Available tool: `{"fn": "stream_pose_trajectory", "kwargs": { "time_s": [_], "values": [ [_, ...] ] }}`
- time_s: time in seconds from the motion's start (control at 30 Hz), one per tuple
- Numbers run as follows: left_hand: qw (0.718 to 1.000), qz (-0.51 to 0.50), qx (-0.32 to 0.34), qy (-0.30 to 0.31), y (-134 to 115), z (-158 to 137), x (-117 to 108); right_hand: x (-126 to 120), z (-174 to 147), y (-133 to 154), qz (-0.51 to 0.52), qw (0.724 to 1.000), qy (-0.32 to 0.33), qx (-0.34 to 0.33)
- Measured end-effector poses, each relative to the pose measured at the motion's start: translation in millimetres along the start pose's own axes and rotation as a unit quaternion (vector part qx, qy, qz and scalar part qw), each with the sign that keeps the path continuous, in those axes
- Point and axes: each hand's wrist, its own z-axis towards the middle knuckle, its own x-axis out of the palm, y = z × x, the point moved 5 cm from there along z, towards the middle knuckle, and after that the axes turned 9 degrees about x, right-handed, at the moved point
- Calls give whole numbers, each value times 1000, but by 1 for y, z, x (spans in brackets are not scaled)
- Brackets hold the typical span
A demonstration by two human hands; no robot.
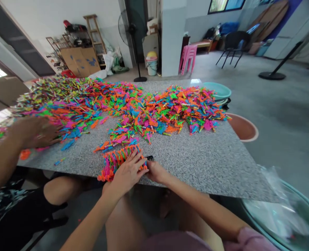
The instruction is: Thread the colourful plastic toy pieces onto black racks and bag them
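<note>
A neat row of small toy-like plastic pieces (117, 158) in orange, pink, green and blue stands packed together near the table's front edge. My left hand (129, 169) lies over the right part of this row, its fingers stretched out and apart. At the row's right end is my right hand (156, 171), with its fingers curled in. What these fingers hold is hidden. A small black object (150, 158) with a grid-like face shows just behind them. Loose pieces (123, 137) of the same colours lie right behind the row.
A large heap of coloured pieces (175, 108) spreads across the speckled table (196, 157). At left, another person's blurred hand (36, 130) reaches to the heap. Basins, one teal (217, 90) and one pink (243, 127), stand beyond the right edge. Plastic bags (282, 209) fill a tub at lower right.
</note>
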Motion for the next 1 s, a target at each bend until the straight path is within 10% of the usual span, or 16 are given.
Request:
{"fn": "stream_pose_trajectory", "kwargs": {
  "time_s": [0.2, 0.4, 0.53, 0.77, 1.0],
  "values": [
    [998, 49, 27, -20, -1, -1, -1, -71, 78, -13, -70, 972, -139, 176],
    [1000, 9, 17, -21, 1, -4, -1, -59, 59, -34, -135, 958, -78, 240],
    [1000, -10, 18, -22, 4, -6, 3, -68, 24, -48, -223, 956, -23, 191],
    [1000, -14, 10, -17, 6, -7, -2, -76, 73, -16, -330, 918, 75, -205],
    [1000, -17, 11, 0, 6, -7, -2, -108, 42, -67, -114, 988, -26, -104]
  ]
}}
